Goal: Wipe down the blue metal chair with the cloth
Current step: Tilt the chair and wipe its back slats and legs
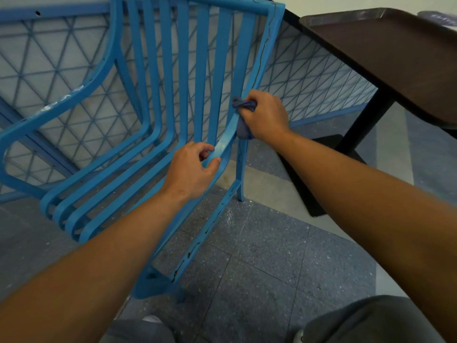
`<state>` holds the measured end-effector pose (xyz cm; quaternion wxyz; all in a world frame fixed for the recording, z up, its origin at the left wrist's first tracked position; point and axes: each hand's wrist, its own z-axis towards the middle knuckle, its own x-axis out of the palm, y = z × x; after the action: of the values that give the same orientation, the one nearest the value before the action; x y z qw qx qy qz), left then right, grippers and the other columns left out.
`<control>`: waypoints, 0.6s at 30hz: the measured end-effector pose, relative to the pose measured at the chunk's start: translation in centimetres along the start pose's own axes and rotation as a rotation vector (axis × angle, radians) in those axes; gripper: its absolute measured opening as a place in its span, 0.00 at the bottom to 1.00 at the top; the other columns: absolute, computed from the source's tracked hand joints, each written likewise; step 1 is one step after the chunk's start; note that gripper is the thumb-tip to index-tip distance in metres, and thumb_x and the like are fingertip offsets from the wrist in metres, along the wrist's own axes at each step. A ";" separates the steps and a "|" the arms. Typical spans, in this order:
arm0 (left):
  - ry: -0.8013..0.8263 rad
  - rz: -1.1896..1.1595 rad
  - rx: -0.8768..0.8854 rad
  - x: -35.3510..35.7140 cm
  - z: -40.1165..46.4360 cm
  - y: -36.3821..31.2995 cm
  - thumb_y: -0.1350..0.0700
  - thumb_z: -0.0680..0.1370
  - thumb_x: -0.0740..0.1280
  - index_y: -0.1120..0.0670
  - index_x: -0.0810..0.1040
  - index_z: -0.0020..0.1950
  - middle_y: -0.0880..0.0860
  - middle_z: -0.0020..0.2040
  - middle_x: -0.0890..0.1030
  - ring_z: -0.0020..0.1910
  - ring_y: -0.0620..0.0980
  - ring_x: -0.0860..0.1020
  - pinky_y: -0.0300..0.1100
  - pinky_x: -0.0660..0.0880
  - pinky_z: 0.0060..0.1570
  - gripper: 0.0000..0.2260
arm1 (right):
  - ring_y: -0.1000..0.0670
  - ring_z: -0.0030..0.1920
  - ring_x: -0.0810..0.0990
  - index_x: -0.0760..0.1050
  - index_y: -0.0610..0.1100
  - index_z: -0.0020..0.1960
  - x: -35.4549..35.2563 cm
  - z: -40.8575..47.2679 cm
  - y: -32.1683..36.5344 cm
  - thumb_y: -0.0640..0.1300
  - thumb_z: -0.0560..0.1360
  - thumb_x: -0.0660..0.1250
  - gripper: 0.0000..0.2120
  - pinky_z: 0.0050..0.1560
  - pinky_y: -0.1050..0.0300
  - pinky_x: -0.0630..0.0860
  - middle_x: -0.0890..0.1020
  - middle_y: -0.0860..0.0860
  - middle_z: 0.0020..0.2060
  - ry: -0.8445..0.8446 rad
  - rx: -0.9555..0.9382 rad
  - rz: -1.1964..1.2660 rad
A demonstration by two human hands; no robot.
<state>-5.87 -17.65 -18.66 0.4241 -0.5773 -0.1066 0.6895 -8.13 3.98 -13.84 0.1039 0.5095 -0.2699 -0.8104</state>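
The blue metal chair with long curved slats fills the left and middle of the head view. My left hand grips the rightmost slat where it bends from back to seat. My right hand holds a bunched dark blue cloth and presses it against the same slat a little higher up. Part of the cloth hangs below my palm beside the slat. Dark rust-like marks run along the chair's right frame rail.
A blue wire-mesh fence stands right behind the chair. A dark brown table on a black post juts in from the right. My knees in grey trousers show at the bottom, above speckled grey floor tiles.
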 end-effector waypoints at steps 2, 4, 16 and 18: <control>-0.001 0.000 -0.010 0.0 0.1 0.0 0.48 0.77 0.72 0.53 0.82 0.60 0.48 0.48 0.80 0.47 0.46 0.79 0.40 0.77 0.52 0.14 | 0.48 0.41 0.76 0.74 0.48 0.41 0.5 -0.1 0.3 0.51 0.78 0.69 0.10 0.36 0.56 0.64 0.77 0.52 0.37 -0.042 0.047 0.076; 0.003 -0.009 -0.008 0.0 0.0 -0.1 0.49 0.77 0.72 0.53 0.82 0.60 0.48 0.48 0.80 0.48 0.46 0.79 0.40 0.77 0.52 0.14 | 0.48 0.41 0.78 0.76 0.47 0.42 1.2 -1.4 0.6 0.50 0.78 0.69 0.09 0.36 0.54 0.68 0.79 0.51 0.38 -0.052 0.047 0.106; 0.008 -0.014 0.005 -0.2 -0.2 -0.2 0.49 0.78 0.72 0.54 0.82 0.60 0.48 0.48 0.80 0.48 0.47 0.79 0.42 0.78 0.52 0.14 | 0.45 0.45 0.79 0.76 0.49 0.46 -1.3 1.5 -1.3 0.53 0.78 0.67 0.08 0.38 0.54 0.66 0.79 0.50 0.42 0.010 -0.133 -0.083; 0.010 -0.009 0.001 -0.2 -0.1 -0.1 0.49 0.78 0.72 0.54 0.82 0.60 0.48 0.48 0.80 0.48 0.47 0.79 0.43 0.78 0.52 0.14 | 0.44 0.45 0.79 0.77 0.47 0.47 -1.6 2.4 -1.1 0.52 0.78 0.66 0.08 0.38 0.54 0.66 0.80 0.49 0.41 -0.017 -0.099 -0.082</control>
<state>-5.71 -17.77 -18.46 0.4280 -0.5800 -0.1066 0.6849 -9.39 6.44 -12.37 0.0937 0.5074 -0.2092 -0.8306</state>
